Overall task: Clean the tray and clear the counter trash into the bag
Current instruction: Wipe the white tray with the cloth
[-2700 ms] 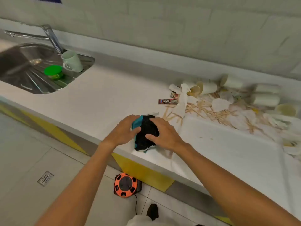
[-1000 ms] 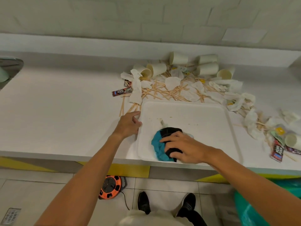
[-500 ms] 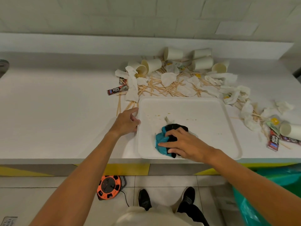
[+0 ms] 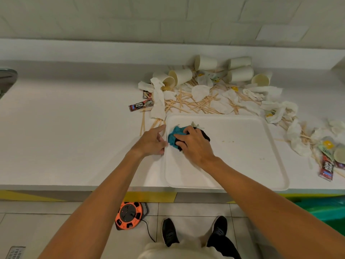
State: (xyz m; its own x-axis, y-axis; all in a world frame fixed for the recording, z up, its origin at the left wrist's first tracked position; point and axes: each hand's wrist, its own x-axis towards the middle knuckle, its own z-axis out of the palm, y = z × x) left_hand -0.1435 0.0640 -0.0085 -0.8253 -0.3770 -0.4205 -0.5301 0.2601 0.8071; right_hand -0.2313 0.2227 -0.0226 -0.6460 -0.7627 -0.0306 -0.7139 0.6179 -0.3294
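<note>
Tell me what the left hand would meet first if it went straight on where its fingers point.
Most likely the rim of the white tray at its far left corner: the index fingertip of the left hand lies beside it. Contact cannot be judged here.

A plain white tray (image 4: pixel 242 165) is shown on a white counter (image 4: pixel 65 137). On the tray, a crumpled cloth (image 4: pixel 176 136) is seen, part teal-blue and part black. Behind the tray are scattered cream paper cups (image 4: pixel 240 73) with yellowish insides, white napkins (image 4: pixel 157 101) and pale tan wooden sticks (image 4: pixel 196 103). Beyond the tray's far left corner, a sachet (image 4: pixel 141 105) is coloured dark red and black with white lettering. Below the tray, a yellow-and-grey counter front (image 4: pixel 149 196), an orange-and-black cable reel (image 4: pixel 128 214), black shoes (image 4: pixel 169 232) and a green bag (image 4: pixel 326 208) are seen.
</note>
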